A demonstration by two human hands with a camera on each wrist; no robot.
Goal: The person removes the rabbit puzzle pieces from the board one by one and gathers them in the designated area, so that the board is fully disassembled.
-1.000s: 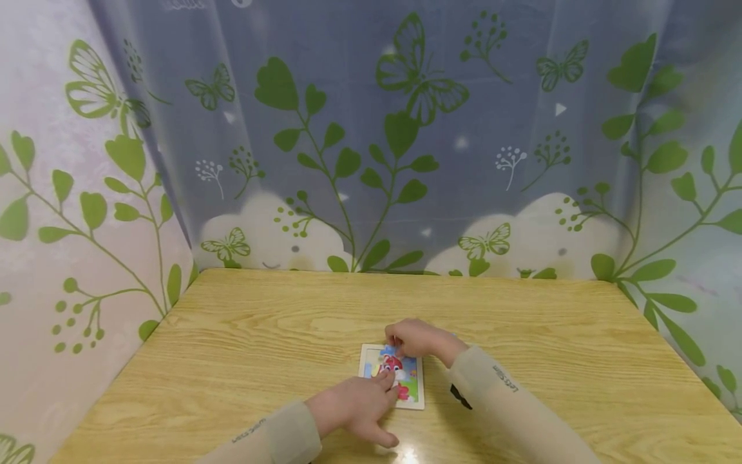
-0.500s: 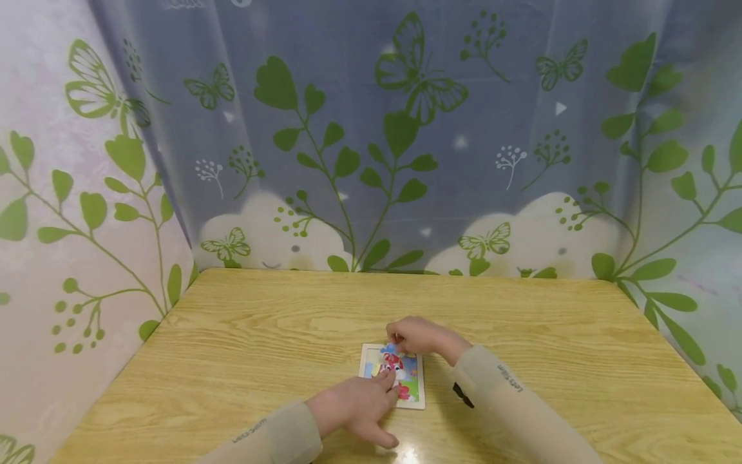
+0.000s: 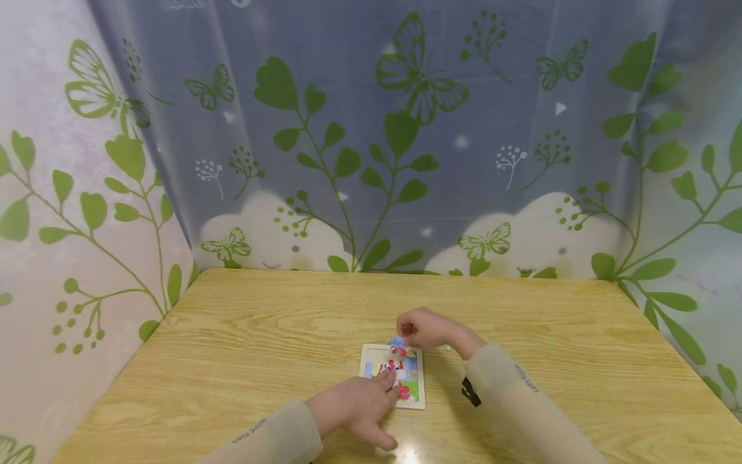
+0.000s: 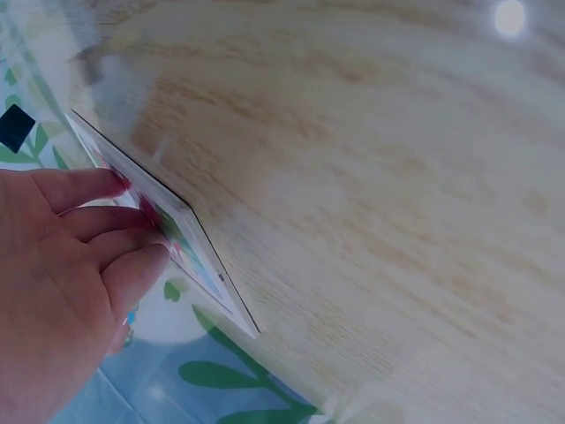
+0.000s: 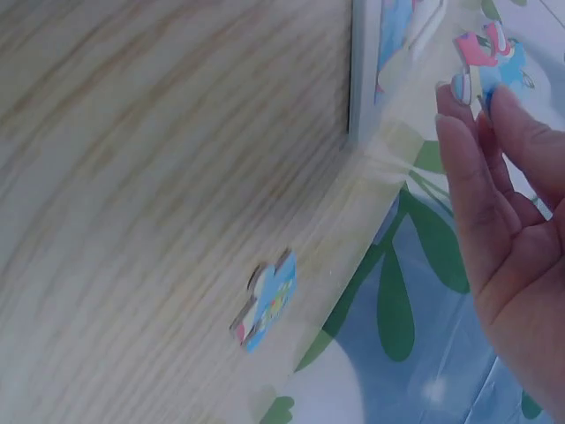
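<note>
In the head view a small jigsaw puzzle in a pale tray frame (image 3: pixel 421 390) lies on the table, with a red cartoon figure on its picture. My left hand (image 3: pixel 362 403) rests on the puzzle with fairly straight fingers; they touch its surface in the left wrist view, beside the frame's rim (image 4: pixel 221 276). Over the puzzle's far edge, my right hand (image 3: pixel 431 327) pinches a blue-and-red puzzle piece (image 5: pixel 501 64) between thumb and fingers. The right wrist view has this piece held up and tilted. Fingers hide part of the puzzle picture.
A loose blue puzzle piece (image 5: pixel 269 300) lies on the wooden table (image 3: pixel 261 335), to the right of the frame and partly hidden behind the right wrist in the head view. A patterned curtain (image 3: pixel 359 161) hangs along the table's far edge.
My right hand has lifted the puzzle piece out of the puzzle's upper part and moved it away from me and slightly right. The left hand stays in place.
</note>
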